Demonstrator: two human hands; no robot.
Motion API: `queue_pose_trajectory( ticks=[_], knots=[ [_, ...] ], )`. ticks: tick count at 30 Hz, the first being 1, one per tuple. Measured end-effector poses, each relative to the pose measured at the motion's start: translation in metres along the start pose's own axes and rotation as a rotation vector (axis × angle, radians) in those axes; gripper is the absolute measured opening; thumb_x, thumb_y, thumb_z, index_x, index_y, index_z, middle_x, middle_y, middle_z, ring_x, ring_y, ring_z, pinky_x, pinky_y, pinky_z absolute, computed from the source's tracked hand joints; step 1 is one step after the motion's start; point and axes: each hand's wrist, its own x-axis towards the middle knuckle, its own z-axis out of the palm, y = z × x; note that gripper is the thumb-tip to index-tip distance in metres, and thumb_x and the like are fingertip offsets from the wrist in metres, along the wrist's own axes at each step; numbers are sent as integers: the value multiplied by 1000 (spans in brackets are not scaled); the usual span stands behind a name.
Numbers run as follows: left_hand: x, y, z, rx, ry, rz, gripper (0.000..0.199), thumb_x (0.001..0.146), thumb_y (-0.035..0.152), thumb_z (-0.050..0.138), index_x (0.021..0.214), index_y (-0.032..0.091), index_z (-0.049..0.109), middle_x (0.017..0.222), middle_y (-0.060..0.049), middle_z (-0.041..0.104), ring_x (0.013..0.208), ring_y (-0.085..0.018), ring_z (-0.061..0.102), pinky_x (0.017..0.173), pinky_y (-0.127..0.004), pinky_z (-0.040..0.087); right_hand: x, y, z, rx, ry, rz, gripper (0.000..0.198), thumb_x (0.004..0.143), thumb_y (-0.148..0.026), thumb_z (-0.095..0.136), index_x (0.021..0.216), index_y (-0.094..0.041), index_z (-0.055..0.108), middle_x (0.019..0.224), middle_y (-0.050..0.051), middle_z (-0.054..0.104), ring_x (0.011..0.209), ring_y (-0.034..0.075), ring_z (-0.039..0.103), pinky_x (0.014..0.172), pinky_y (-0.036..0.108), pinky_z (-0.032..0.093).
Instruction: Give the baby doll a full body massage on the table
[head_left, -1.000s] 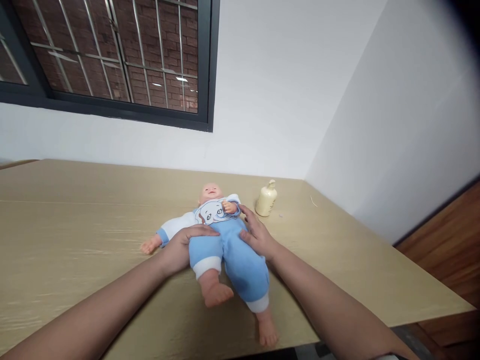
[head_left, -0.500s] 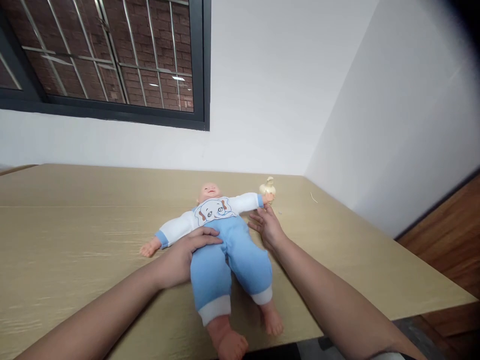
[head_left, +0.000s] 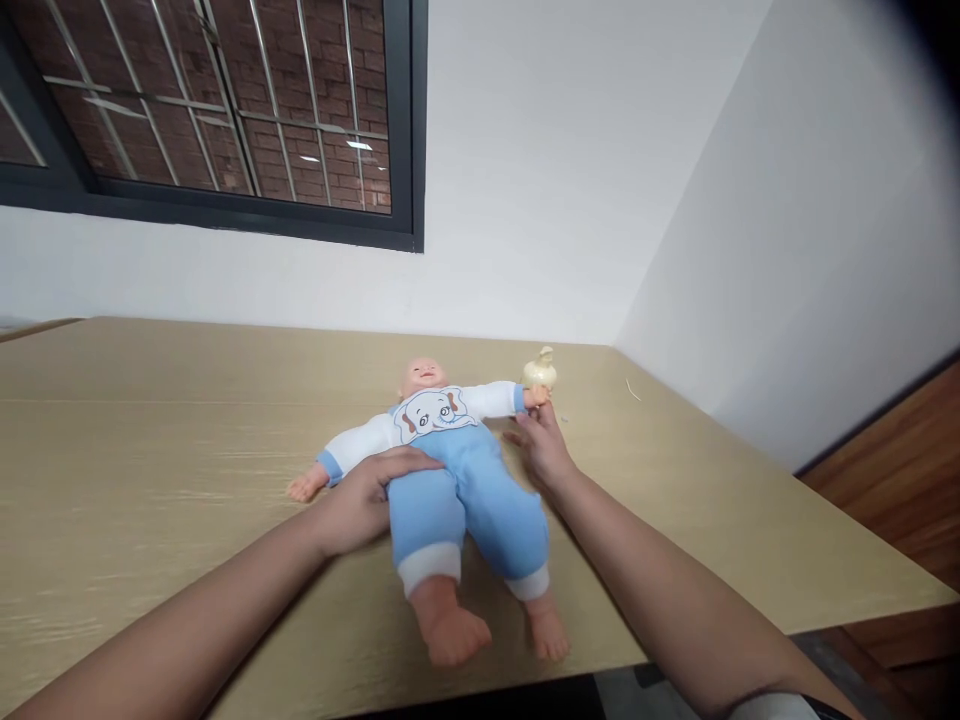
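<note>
A baby doll (head_left: 487,490) lies on its back on the table, feet towards me, arms spread out. It wears a white top with an elephant face and light blue trousers. My left hand (head_left: 364,505) is wrapped over the doll's hip and upper thigh on the left side, the fingers on the blue cloth and the thumb hidden. At the doll's outstretched arm on the right, my right hand (head_left: 546,448) has its fingers apart, the fingertips just beneath the blue cuff and small hand; contact there is hard to make out. Behind that doll hand stands a cream-coloured, bird-like ornament (head_left: 540,370).
The wooden table (head_left: 187,420) reaches back to a white wall (head_left: 517,200). A barred window (head_left: 225,120) is at the upper left. A thin pale strand (head_left: 634,390) lies on the table's right side. Brown wood panelling (head_left: 892,450) shows beyond the right edge.
My right hand has moved slightly up against the doll's wrist, its fingers less spread. My left hand keeps its hold on the hip. The view has shifted a little.
</note>
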Motion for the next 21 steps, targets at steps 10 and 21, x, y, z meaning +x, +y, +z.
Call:
queue_pose_trajectory(
  ticks=[10, 21],
  knots=[
    [8, -8, 12, -263, 167, -133, 29, 84, 30, 69, 112, 22, 75, 123, -10, 71, 110, -29, 68, 98, -46, 56, -29, -25, 20, -561, -436, -391, 69, 87, -46, 65, 150, -31, 41, 164, 2, 21, 153, 29, 15, 123, 52, 17],
    [1, -14, 9, -25, 160, -90, 35, 83, 23, 66, 118, 20, 70, 117, -10, 72, 104, -27, 69, 92, -44, 56, -28, -21, 20, -426, -355, -268, 75, 86, -41, 65, 152, -30, 33, 161, 5, 29, 150, 30, 23, 115, 52, 35]
  ],
)
